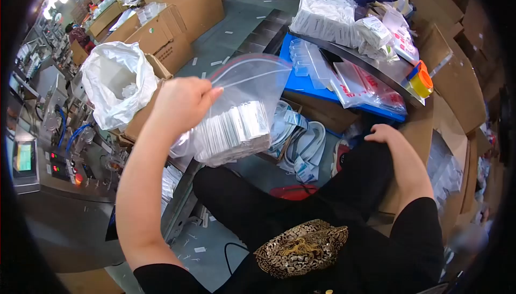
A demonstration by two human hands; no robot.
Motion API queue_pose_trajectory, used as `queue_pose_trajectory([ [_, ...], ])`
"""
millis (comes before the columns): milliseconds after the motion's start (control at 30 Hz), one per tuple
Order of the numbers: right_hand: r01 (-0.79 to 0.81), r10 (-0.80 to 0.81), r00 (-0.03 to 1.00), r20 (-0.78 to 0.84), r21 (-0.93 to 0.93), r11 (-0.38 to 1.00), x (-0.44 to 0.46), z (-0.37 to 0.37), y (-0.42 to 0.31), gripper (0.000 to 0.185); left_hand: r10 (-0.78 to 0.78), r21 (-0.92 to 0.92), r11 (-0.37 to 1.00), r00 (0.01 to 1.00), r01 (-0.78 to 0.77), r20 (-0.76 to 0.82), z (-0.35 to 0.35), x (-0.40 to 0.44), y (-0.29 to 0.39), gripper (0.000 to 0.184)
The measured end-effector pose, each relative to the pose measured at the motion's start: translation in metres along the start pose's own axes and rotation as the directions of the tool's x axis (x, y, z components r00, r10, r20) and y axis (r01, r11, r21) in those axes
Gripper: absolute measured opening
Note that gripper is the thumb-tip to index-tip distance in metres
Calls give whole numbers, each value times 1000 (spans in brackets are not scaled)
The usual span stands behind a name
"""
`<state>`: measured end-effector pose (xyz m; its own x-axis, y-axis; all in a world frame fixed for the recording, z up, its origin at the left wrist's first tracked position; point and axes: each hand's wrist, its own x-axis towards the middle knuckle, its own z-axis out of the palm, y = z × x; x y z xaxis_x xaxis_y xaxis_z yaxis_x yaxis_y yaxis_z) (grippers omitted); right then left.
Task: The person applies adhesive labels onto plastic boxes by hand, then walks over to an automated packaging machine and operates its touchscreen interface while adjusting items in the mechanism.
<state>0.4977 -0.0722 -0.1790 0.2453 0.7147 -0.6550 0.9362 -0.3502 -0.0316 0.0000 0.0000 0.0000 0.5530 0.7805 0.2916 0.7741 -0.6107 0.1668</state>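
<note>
I sit on a workshop floor area of green-grey colour point(228, 41), where small white strips are scattered. In front of me, to the right, is a blue table point(306, 83) with white packets point(325, 17), clear plastic bags printed in red point(365, 87) and an orange tape dispenser point(422, 79) near its edge. To the left, a carton point(141, 127) stands with a white liner bag point(118, 87).

My left arm is stretched forward and raised; the left hand point(185, 100) is closed, and it grips the upper edge of a clear zip bag point(244, 87). My right arm is bent, and the right hand point(380, 133) rests on my knee, loosely curled, holding nothing that I can see.

The zip bag hangs above my other knee, filled at the bottom with a tight row of thin white packs point(234, 130).
</note>
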Motion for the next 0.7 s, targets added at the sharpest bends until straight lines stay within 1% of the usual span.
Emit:
queue_pose_trajectory([
  [33, 68, -72, 997, -22, -148, 987, 7, 8, -22, 50, -100, -11, 995, 995, 101, 22, 7, -6, -2, 37],
  [67, 143, -158, 983, -97, -141, 980, 15, 20, -38, 50, -204, -22, 979, 978, 205, 43, 15, -13, -5, 35],
  [100, 214, -229, 967, -112, -133, 968, 13, 31, -16, 51, -227, -21, 973, 969, 230, 93, 34, -12, 19, 35],
  [133, 231, -246, 962, -117, -128, 965, 22, 25, -17, 51, -274, -57, 959, 961, 276, 46, 51, -15, 18, 34],
  [167, 269, -286, 943, -170, -113, 956, 29, 19, -20, 50, -317, -94, 944, 948, 316, 5, 67, -18, 14, 33],
  [233, 332, -341, 899, -274, -80, 940, 33, 9, -22, 47, -491, -182, 845, 864, 503, 109, 96, -22, 6, 35],
  [267, 313, -324, 907, -270, -84, 946, 31, 2, -22, 45, -490, -169, 847, 864, 504, 118, 110, -27, 4, 35],
  [300, 319, -327, 909, -260, -75, 945, 38, 6, -15, 45, -605, -268, 715, 764, 645, 224, 123, -33, 4, 35],
  [333, 328, -340, 888, -310, -92, 940, 46, 12, -6, 43, -688, -338, 549, 643, 765, 337, 138, -40, 2, 36],
  [367, 337, -353, 864, -358, -108, 935, 54, 19, 2, 42, -699, -334, 561, 649, 758, 301, 165, -52, -4, 37],
  [400, 345, -364, 838, -407, -123, 930, 58, 25, 4, 40, -707, -329, 574, 656, 750, 262, 174, -52, 1, 37],
  [433, 352, -365, 839, -404, -109, 930, 59, 31, 4, 40, -720, -252, 578, 630, 776, 290, 180, -53, 8, 38],
  [467, 339, -341, 848, -407, -79, 937, 56, 33, 4, 39, -719, -241, 583, 631, 776, 291, 192, -52, 10, 38],
  [533, 305, -288, 865, -410, -25, 952, 49, 35, 7, 37, -724, -200, 622, 654, 757, 219, 233, -58, 3, 39],
  [567, 302, -283, 867, -410, -19, 953, 47, 37, 10, 37, -720, -197, 627, 657, 754, 222, 252, -60, 1, 39],
  [633, 300, -269, 843, -466, -9, 954, 44, 41, 15, 34, -720, -132, 673, 686, 728, 106, 286, -59, -7, 39],
  [667, 295, -259, 830, -494, -5, 956, 42, 42, 18, 33, -726, -93, 669, 675, 737, 126, 300, -58, -12, 40],
  [700, 283, -245, 833, -497, 1, 959, 39, 44, 21, 33, -717, -98, 678, 685, 728, 131, 315, -60, -19, 40],
])
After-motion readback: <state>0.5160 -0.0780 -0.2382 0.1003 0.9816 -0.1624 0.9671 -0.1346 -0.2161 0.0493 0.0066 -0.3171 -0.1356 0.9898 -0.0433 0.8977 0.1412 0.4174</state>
